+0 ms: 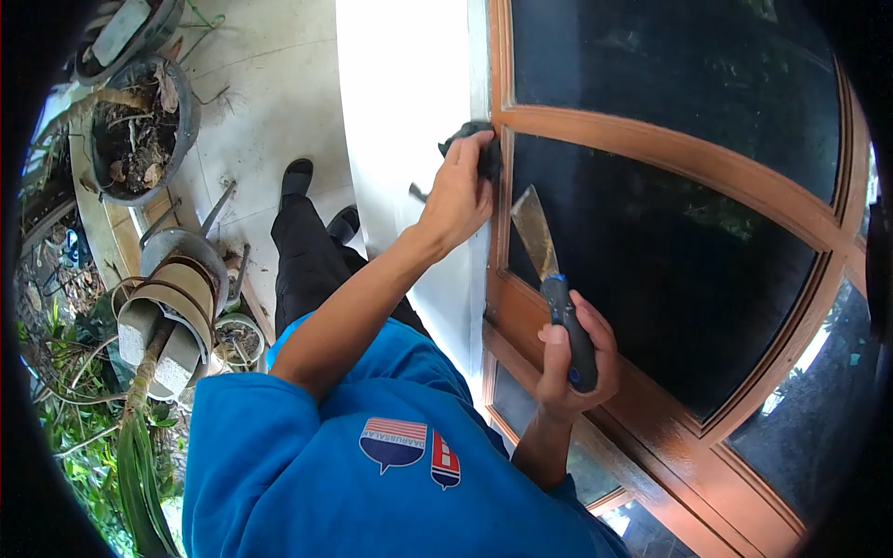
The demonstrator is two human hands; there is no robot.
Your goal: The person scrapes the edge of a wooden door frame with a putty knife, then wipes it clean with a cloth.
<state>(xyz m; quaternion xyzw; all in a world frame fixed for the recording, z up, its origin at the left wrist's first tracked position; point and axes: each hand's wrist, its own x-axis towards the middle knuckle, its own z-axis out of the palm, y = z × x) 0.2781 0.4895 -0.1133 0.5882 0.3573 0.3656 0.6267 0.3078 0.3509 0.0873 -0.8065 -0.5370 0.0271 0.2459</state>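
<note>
My left hand (pixel 456 195) is closed on a crumpled black cloth (pixel 481 139), pressed at the wooden frame's edge beside the bright white wall (pixel 400 112). A short grey piece (pixel 419 192) sticks out to the left of that hand; most of it is hidden. In my right hand (pixel 581 367) is a putty knife (pixel 567 321), its dark handle wrapped by my fingers and its thumb along the side. The worn, stained blade (pixel 533 232) points up and away, in front of a dark glass pane (pixel 642 270) set in a brown wooden frame (pixel 651 144).
Along the left stand a plant pot with soil and dry leaves (pixel 139 130), a pale pot holding blocks and a plant (pixel 172 302), and green foliage (pixel 93 456). My dark-shod feet (pixel 298 177) stand on pale floor tiles (pixel 265 74). More glass panes (pixel 828 409) continue right.
</note>
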